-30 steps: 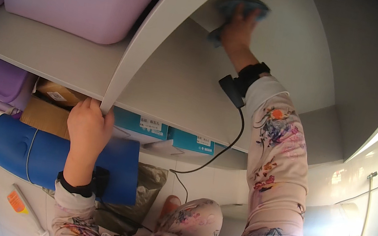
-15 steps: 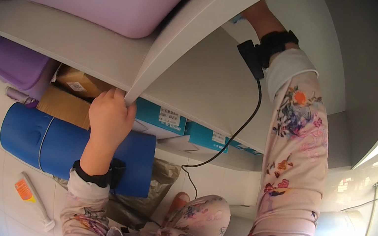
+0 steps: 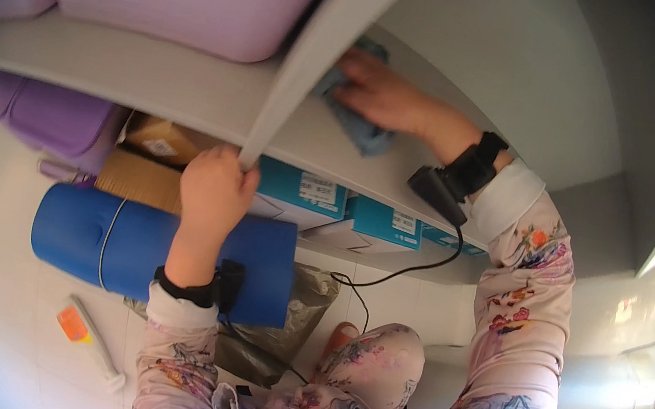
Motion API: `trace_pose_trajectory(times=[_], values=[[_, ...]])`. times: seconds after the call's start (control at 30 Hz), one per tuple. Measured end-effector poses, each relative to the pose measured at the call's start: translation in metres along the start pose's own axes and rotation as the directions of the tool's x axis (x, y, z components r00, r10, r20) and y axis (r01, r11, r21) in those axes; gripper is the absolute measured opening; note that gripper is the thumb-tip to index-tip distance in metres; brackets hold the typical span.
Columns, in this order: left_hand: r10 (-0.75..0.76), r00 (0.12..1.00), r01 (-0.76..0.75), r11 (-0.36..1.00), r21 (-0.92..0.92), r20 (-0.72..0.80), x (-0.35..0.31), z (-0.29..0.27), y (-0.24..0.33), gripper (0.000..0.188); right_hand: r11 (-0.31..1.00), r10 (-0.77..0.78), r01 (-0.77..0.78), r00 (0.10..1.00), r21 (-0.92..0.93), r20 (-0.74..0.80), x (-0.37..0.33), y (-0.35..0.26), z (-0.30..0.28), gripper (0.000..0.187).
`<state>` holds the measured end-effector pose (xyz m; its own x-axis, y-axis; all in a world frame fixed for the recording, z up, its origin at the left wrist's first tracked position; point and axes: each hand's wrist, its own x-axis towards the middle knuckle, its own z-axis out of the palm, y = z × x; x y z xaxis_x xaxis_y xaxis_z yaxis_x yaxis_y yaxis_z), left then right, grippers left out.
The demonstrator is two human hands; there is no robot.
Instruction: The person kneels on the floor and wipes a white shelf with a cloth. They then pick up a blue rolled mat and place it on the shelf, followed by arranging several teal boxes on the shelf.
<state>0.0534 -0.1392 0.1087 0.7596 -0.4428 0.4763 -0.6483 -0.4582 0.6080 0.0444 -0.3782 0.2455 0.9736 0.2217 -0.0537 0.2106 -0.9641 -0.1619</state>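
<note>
A soft cloth under the right hand, at the grey divider

We saw the right hand upon a crumpled blue-grey fabric cloth, which lay inside the right compartment, at the foot of a pale grey upright divider panel. Its fingers were spread over the cloth; whether they also pinched it, we could not tell. The left hand had its fingers and thumb clamped on the divider's lower front end, above a rolled blue foam mat and beside teal-and-white cardboard boxes.

We judged the cloth light, soft and not fragile (if it was damp, we could not see). Being limp, it would fold easily, so we thought the best hold was its bunched middle, with flat palm, because a loose corner would only trail.
</note>
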Motion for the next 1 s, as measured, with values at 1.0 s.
trace_pose_trajectory(times=[1.0], values=[[0.051,0.991,-0.062,0.994,-0.086,-0.124,-0.002,-0.003,-0.01,0.037,0.889,0.319,-0.334,0.943,-0.314,-0.099,-0.015,0.099,-0.067,0.036]])
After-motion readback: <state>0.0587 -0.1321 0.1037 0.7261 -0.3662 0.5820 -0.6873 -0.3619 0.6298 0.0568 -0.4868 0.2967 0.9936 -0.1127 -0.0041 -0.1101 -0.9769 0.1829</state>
